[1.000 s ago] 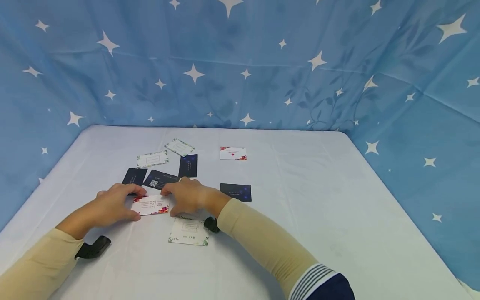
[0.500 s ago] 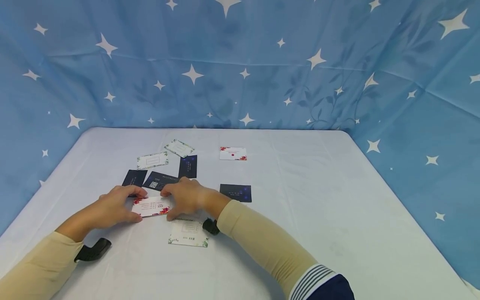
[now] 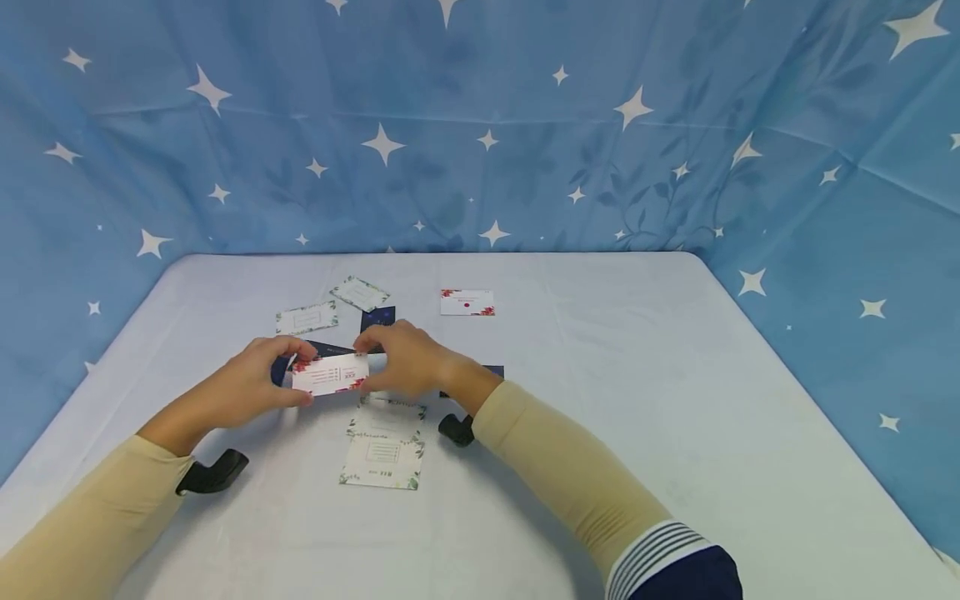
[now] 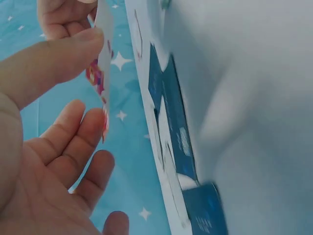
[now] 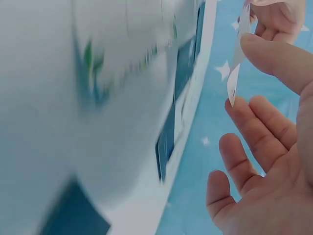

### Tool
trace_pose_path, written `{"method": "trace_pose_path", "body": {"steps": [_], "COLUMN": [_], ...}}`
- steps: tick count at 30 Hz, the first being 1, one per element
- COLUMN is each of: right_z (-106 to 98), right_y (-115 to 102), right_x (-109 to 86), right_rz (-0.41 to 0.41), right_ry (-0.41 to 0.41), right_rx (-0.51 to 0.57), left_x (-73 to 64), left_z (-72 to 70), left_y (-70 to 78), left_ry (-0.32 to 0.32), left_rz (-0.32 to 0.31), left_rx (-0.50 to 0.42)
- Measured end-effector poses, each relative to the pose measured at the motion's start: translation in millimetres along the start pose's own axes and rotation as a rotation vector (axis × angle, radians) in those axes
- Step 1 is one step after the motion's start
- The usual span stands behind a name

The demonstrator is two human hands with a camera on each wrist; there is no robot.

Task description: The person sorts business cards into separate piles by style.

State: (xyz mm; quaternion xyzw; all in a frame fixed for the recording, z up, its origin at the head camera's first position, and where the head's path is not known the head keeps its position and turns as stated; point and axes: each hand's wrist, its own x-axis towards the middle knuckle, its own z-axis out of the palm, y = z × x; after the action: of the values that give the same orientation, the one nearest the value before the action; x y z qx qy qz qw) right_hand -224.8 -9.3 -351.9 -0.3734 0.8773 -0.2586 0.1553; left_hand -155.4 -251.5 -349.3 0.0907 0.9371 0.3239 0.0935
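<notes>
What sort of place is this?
Probably an indoor tabletop set-up, perhaps staged for filming: a blue star-patterned cloth hangs behind a white-covered table, with printed cards spread on it.

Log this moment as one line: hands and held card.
left hand: pinches one end of red-flowered card | right hand: pinches opposite end | card: held above white table | leaf-bordered cards: lying on table
</notes>
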Motion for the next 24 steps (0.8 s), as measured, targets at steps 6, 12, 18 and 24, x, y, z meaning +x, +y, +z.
{"method": "trace_pose_path", "body": {"steps": [6, 12, 18, 24], "right_z": [-28.3, -51.6, -71.4, -84.6], "right_y": [25.2, 55.6, 88.1, 111.5], "right_x": [-8.4, -19.7, -29.1, -34.0], "right_rz": [0.026, 0.105, 0.174, 0.214], "right_ry": [0.061, 0.135, 0.208, 0.261], "right_rx": [-0.022, -0.031, 0.002, 0.014], "left_x": [37.3, 82.3, 127.5, 162.9], "left_z": [6.3, 19.3, 32.8, 45.0], "left_y": [21.0, 45.4, 72.6, 89.1], "left_ry": [0.028, 0.038, 0.033, 0.012], "left_rz": [0.031, 0.085, 0.101, 0.107], "left_rx": [0.012, 0.014, 0.068, 0.095]}}
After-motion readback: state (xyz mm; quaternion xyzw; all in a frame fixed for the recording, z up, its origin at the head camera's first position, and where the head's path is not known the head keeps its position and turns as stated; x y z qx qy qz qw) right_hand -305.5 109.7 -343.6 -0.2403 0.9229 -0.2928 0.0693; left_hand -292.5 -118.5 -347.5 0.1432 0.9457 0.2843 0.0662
